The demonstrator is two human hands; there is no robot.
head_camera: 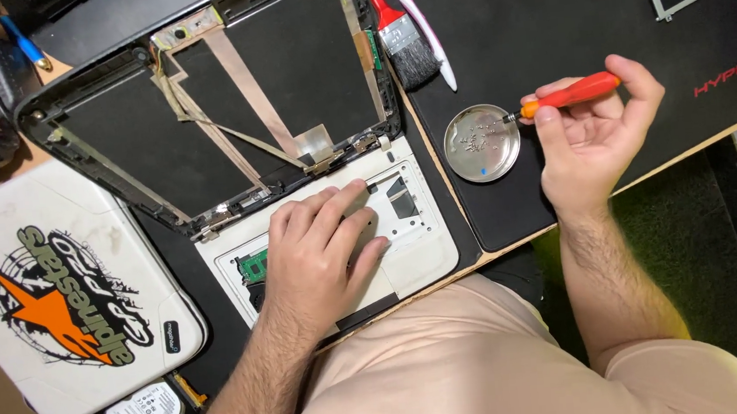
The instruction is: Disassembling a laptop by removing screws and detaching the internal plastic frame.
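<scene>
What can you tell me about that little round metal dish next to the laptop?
The round metal dish is shallow, silvery and shiny, with a low raised rim. It lies flat on the black desk mat, right of the opened laptop and below the brush. A scatter of tiny screws rests inside. The right hand holds an orange-handled screwdriver whose tip reaches over the dish's right rim; whether it touches is unclear.

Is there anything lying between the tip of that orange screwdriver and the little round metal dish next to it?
Nothing visible. The right hand holds the orange screwdriver with its tip right at the rim of the round metal dish, with only bare black mat around it. The paintbrush lies further up, clear of both.
</scene>
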